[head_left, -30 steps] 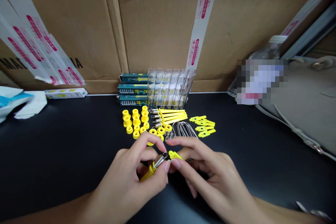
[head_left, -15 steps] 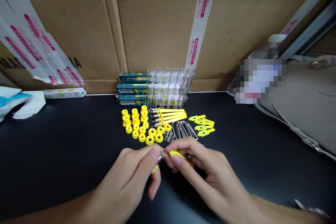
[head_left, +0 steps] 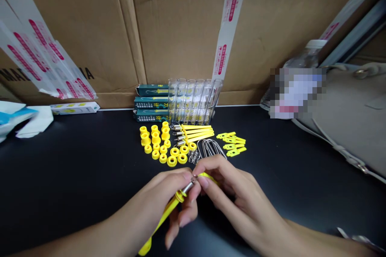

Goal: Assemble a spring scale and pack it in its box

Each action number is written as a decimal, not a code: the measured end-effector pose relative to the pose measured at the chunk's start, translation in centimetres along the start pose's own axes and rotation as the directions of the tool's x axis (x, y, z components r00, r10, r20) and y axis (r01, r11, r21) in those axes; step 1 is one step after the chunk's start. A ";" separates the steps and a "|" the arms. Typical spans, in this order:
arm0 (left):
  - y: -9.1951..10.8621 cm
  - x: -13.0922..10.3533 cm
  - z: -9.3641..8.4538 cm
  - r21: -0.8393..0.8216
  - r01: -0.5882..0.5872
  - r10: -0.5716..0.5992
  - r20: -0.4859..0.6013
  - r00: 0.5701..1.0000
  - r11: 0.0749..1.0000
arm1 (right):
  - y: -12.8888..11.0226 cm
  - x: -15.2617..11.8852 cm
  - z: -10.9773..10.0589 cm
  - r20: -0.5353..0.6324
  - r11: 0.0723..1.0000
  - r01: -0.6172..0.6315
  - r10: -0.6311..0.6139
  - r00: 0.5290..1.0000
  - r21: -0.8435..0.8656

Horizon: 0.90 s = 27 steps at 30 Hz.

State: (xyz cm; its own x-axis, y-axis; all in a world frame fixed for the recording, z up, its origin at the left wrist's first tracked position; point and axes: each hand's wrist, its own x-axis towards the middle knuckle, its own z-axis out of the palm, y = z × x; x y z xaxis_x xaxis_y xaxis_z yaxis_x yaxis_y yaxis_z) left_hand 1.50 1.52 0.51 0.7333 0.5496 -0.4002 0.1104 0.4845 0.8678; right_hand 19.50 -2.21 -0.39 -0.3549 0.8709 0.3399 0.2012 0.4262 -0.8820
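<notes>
Yellow rod (head_left: 165, 215) slants through our left hand (head_left: 159, 188), its metal end up and its tail hanging toward us above the bench (head_left: 90, 176). Our left grip is closed near that metal end, thumb above, fingers curled beneath. With our right hand (head_left: 238, 198) we pinch a small yellow tab (head_left: 207, 176) between thumb and forefinger, right beside the rod's end ring (head_left: 194, 178); we cannot tell whether the two are linked. Just beyond our fingertips lie springs (head_left: 193, 157), bent wires (head_left: 213, 148) and flanged yellow rings (head_left: 175, 155); further out, yellow collars (head_left: 156, 138), metal-ended rods (head_left: 199, 132) and more tabs (head_left: 237, 151). Clear tubes (head_left: 194, 96) stand behind, before green boxes (head_left: 151, 102).
</notes>
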 end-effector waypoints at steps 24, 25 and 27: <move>1.4 -0.7 0.4 -0.301 0.063 -0.088 -0.069 0.994 0.951 | 0.0 -0.2 0.1 -0.055 0.974 -0.056 0.045 0.997 -0.218; 1.4 -0.7 0.4 -0.301 0.065 -0.087 -0.060 0.994 0.951 | 0.0 -0.2 0.1 -0.053 0.974 -0.056 0.045 0.998 -0.220; 1.4 -0.7 0.2 -0.325 0.068 -0.088 -0.047 0.995 0.943 | 0.0 -0.2 0.1 -0.052 0.974 -0.048 0.037 0.998 -0.221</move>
State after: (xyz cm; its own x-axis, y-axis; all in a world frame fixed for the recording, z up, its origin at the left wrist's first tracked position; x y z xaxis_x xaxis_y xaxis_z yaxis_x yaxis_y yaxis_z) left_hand 1.26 1.63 2.04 0.6887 0.5361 -0.4882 -0.0641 0.7157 0.6954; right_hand 19.52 -2.38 -0.50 -0.2994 0.8977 0.3233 0.4146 0.4276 -0.8033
